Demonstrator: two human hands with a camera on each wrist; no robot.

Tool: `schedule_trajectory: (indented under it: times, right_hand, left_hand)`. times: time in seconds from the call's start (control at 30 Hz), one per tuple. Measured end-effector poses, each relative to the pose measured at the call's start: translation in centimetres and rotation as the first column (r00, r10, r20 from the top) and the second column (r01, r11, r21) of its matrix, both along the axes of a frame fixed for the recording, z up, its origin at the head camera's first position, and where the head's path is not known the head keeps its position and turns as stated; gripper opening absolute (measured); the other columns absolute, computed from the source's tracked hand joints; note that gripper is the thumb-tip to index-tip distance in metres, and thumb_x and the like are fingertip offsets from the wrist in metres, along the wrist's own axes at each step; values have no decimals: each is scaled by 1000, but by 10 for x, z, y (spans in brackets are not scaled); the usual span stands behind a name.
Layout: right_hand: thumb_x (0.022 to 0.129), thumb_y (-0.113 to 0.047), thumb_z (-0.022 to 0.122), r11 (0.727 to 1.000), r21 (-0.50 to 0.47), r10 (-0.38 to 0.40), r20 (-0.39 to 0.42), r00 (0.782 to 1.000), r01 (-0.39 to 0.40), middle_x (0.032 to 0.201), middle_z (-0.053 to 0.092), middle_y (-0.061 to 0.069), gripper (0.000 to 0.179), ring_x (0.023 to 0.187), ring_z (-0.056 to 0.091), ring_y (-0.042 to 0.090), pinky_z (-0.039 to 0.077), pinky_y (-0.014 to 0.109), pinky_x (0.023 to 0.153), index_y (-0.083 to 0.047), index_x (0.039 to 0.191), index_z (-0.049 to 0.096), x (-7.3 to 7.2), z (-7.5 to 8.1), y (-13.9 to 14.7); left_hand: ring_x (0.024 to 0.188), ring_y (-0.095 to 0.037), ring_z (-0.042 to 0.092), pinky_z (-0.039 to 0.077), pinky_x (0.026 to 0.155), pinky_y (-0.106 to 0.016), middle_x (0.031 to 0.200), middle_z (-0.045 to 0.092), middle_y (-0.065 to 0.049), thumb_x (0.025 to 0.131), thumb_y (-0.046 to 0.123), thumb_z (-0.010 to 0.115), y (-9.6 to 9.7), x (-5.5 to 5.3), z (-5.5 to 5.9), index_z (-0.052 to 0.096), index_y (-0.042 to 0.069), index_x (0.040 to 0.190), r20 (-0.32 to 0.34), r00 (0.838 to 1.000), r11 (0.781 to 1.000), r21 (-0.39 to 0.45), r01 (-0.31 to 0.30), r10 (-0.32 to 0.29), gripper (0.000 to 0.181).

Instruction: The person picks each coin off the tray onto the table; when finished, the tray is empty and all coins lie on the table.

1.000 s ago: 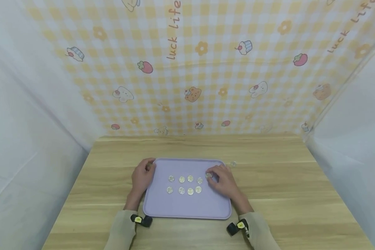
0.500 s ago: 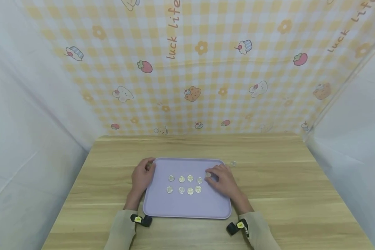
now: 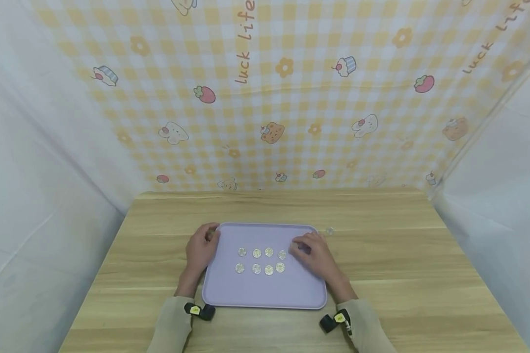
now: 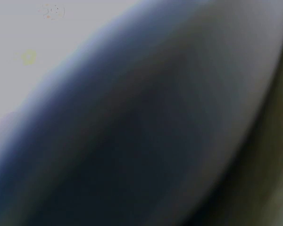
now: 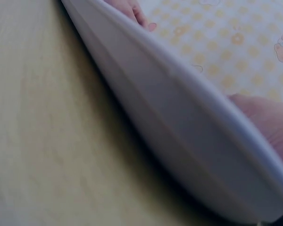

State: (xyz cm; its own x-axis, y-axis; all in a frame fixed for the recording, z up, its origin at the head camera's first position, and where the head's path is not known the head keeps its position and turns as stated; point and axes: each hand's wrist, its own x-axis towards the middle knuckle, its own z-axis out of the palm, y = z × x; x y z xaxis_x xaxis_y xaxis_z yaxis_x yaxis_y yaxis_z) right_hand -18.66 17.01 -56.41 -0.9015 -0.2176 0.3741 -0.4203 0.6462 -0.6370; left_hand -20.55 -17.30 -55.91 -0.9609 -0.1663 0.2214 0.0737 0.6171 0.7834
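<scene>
In the head view, a lilac tray (image 3: 265,296) lies on the wooden table with several coins on it in two rows, such as one coin (image 3: 269,270) in the nearer row. My left hand (image 3: 200,248) grips the tray's left rim near its far corner, fingers curled and thumb at the edge. Over the right side of the tray, my right hand (image 3: 316,255) pinches another coin (image 3: 294,245) between thumb and fingertips. That coin is partly hidden by the fingers. In the right wrist view the tray's side wall (image 5: 179,113) covers most of the right hand (image 5: 266,115).
One more coin (image 3: 330,230) lies on the table (image 3: 380,264) just past the tray's far right corner. A checked yellow cloth (image 3: 265,108) hangs behind the table, with white sheets at both sides. The left wrist view is mostly a dark blur.
The coin in my right hand shows less of its face than before, and the fingertips have shifted slightly. My left hand and the coins on the tray have stayed put.
</scene>
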Motion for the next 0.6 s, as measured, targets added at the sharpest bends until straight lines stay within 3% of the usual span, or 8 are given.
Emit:
schedule_trajectory:
  times: [0.1,0.27,0.4,0.6]
  right_hand:
    - [84,-20,80,992,-117,-49,-33,998,45,86,66,-6,20,83,55,9,44,30,82,-14,102,75,0,-1,1]
    - [83,-14,80,952,-278,-157,-84,984,128,85,65,-2,20,84,55,11,46,21,76,-11,102,74,-1,-4,2]
    - [84,-15,80,931,-327,-188,-56,980,160,85,65,-2,19,86,54,10,46,17,77,-11,102,75,-2,-4,3]
    - [85,-16,79,929,-330,-201,-58,978,171,86,66,1,19,85,54,11,45,17,74,-10,102,75,-5,-5,5]
  left_hand:
    - [63,-16,55,44,54,-28,76,66,-6,95,20,65,0,0,0,69,12,118,3,1000,1000,-1,2,-2,25]
    - [64,-17,56,45,56,-30,78,66,-6,96,21,65,1,0,0,69,12,118,9,1000,1000,-10,-3,3,25]
    - [64,-17,56,45,56,-29,79,67,-7,96,20,65,1,0,1,69,12,118,5,1000,1000,-18,-4,4,24]
    - [64,-16,56,44,57,-29,79,67,-6,96,20,65,1,0,1,69,12,118,10,1000,1000,-20,-7,8,25]
